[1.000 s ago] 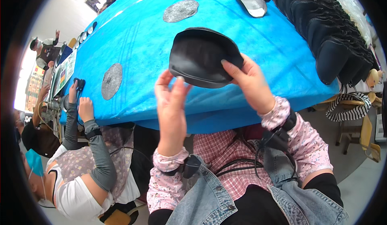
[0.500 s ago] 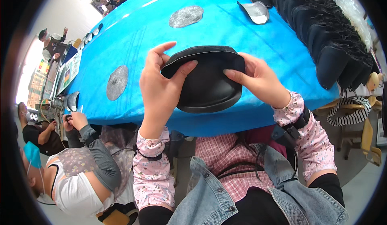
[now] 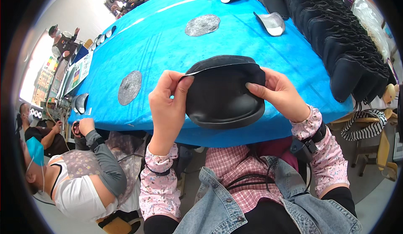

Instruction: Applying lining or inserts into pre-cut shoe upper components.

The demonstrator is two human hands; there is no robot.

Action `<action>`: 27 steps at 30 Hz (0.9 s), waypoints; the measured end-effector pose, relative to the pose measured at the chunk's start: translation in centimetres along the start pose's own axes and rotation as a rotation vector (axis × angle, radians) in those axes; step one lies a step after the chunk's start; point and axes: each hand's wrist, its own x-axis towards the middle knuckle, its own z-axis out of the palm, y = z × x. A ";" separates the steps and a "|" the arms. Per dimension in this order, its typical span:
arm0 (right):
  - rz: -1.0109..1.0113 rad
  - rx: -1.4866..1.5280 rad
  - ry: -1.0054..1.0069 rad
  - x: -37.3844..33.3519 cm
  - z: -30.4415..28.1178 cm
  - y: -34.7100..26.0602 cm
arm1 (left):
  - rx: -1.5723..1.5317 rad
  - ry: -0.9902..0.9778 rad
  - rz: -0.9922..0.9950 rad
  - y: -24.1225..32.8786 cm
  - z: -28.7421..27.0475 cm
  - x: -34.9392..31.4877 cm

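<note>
Both my hands hold up a black, glossy, leather-like moulded piece (image 3: 224, 97) over the near edge of the table. It looks cupped, with a raised rim, and a thin pale line runs along its upper left edge. My left hand (image 3: 170, 97) pinches the upper left corner between thumb and fingers. At the opposite side, my right hand (image 3: 277, 92) grips the edge, its thumb lying on the face toward me and its fingers mostly hidden behind. What exact kind of article this is, I cannot tell.
A blue cloth (image 3: 168, 58) covers the table. On it lie grey speckled flat pieces (image 3: 130, 87) and a curved black piece with a silvery inside (image 3: 273, 23). Long rows of stacked black pieces (image 3: 331, 41) line the right. A co-worker (image 3: 84, 171) sits close at my left.
My left fingers have closed from a spread hold into a pinch at the corner. The black piece sits slightly lower and further right in view; the whole scene has shifted a little too.
</note>
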 end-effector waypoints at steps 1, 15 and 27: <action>-0.003 -0.002 0.000 -0.1 0.0 -0.1 | 0.044 -0.069 -0.052 -0.2 -0.4 0.2; -0.377 -0.284 0.074 0.9 -0.3 -5.9 | -0.498 -0.254 -0.136 4.7 -0.7 1.2; -0.514 -0.562 -0.171 5.5 -3.3 -11.7 | -0.438 -0.193 -0.180 6.4 0.2 5.7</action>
